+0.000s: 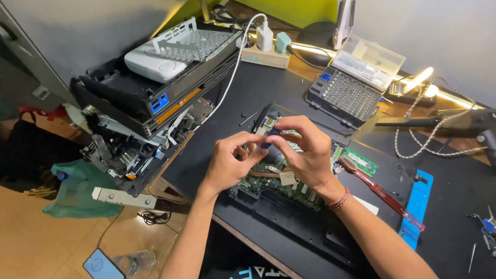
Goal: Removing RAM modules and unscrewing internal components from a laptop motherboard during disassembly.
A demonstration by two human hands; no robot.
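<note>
Both hands pinching small blue part [269, 136], left hand [228, 161], right hand [306, 150], over open laptop board [268, 185], red toothbrush [382, 192] nr.

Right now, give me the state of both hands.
Left hand: fingers pinched at a small dark part.
Right hand: pinching the same part from above.

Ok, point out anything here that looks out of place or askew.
The stack of dismantled devices at the desk's left edge leans, overhanging the floor. A phone and a plastic bottle lie on the floor below.

Phone [103, 268], blue lit screen, on floor, bottom left.
</note>
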